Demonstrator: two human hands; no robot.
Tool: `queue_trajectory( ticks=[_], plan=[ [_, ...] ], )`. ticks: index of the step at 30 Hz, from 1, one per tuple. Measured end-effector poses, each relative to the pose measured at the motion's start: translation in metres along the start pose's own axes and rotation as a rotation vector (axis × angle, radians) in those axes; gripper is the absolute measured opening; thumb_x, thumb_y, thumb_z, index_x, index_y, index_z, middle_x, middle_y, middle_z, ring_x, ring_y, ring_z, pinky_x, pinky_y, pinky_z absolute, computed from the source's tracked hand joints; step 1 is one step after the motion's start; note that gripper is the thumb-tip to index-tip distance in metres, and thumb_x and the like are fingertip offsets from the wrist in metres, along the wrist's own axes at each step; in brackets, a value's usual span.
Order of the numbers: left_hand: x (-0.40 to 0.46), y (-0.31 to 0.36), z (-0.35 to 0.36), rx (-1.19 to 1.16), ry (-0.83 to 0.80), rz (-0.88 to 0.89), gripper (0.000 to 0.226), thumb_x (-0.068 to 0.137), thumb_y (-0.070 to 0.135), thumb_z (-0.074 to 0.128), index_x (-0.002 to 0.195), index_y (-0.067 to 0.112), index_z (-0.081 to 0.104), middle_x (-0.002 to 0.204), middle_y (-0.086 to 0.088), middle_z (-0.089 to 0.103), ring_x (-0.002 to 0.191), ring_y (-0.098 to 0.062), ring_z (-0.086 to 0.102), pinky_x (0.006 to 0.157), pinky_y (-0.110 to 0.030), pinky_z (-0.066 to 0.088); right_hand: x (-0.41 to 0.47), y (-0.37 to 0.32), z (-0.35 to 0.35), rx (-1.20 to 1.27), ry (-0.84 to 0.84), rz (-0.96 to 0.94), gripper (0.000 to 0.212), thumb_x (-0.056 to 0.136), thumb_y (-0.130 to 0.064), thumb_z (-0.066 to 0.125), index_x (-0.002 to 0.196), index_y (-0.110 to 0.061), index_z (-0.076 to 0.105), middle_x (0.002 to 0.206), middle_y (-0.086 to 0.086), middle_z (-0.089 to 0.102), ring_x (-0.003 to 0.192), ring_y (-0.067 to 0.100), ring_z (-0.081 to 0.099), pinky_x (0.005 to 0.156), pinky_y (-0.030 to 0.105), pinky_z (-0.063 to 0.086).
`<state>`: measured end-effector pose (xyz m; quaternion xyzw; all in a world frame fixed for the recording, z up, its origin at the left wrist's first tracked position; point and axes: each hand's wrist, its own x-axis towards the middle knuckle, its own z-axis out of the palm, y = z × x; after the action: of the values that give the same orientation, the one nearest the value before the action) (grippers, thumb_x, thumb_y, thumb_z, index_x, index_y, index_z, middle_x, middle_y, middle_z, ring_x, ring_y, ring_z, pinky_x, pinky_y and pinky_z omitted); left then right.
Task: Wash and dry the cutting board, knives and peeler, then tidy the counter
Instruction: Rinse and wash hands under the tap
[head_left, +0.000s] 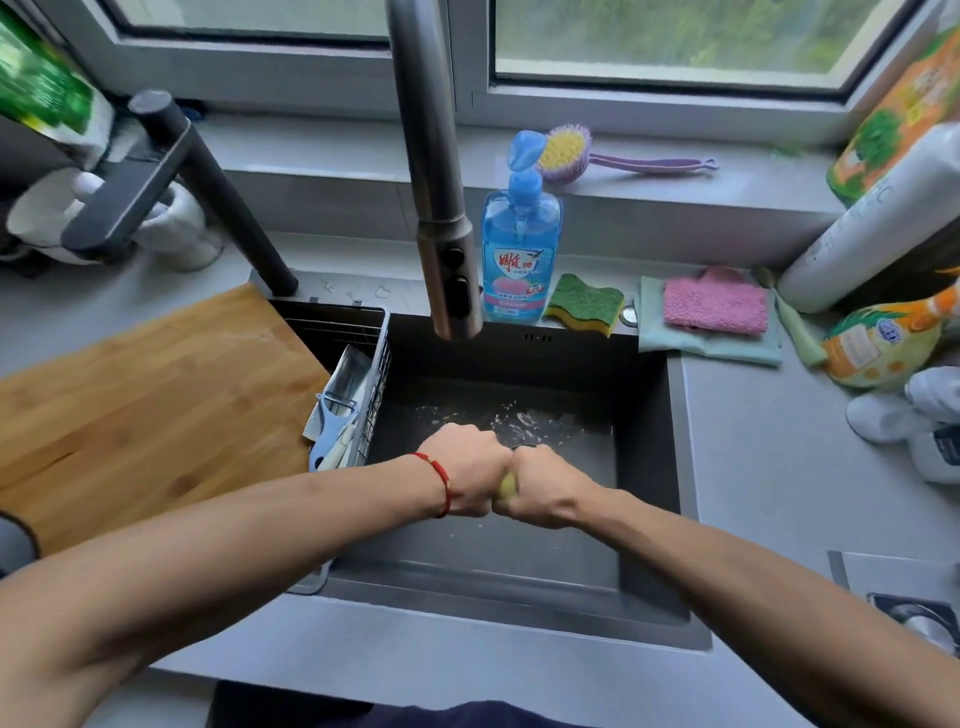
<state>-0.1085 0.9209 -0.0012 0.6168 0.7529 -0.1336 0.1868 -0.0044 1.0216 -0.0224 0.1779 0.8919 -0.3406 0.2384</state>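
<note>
Over the dark sink (649, 467), at the centre of view, the left hand (467, 470) and right hand (545, 486) meet knuckle to knuckle, both curled tight around a small yellow-green thing (506, 486) squeezed between them; too little of it shows to name it. Water ripples on the sink floor just beyond them. At nine o'clock from the hands a wire basket (382, 364) hangs in the sink's left end, holding a pale blue peeler (332, 421) and a knife (345, 374) leaning on its wall. Further toward nine, the wooden cutting board (156, 405) lies flat on the grey counter (753, 467). At twelve, the faucet (441, 208) hangs over the sink; behind it stand a blue soap bottle (519, 260) and a green-and-yellow sponge (584, 304). At two o'clock a pink cloth (714, 304) lies folded on a pale green one. A brush (566, 150) lies on the windowsill at one o'clock.
</note>
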Motion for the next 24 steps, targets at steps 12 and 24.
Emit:
queue_trajectory(
  ticks=[12, 24],
  plan=[
    [-0.007, 0.014, 0.021, -1.309, -0.329, -0.422, 0.014, 0.070, 0.011, 0.068, 0.068, 0.010, 0.054, 0.047, -0.002, 0.039, 0.036, -0.017, 0.030, 0.042, -0.021, 0.027, 0.009, 0.032, 0.007, -0.554, 0.342, -0.395, 0.031, 0.078, -0.024, 0.072, 0.098, -0.012, 0.051, 0.078, 0.008, 0.072, 0.066, 0.040, 0.069, 0.052, 0.032, 0.033],
    [-0.033, -0.008, 0.023, -0.167, 0.699, 0.132, 0.052, 0.086, -0.008, 0.064, 0.137, 0.000, 0.054, 0.126, -0.028, 0.053, 0.103, -0.036, 0.058, 0.084, -0.040, 0.056, -0.021, 0.014, -0.023, 1.131, -0.695, 0.262, 0.033, 0.095, -0.022, 0.058, 0.066, -0.024, 0.043, 0.046, -0.011, 0.025, 0.034, 0.002, 0.018, 0.030, 0.015, 0.013]
  ],
)
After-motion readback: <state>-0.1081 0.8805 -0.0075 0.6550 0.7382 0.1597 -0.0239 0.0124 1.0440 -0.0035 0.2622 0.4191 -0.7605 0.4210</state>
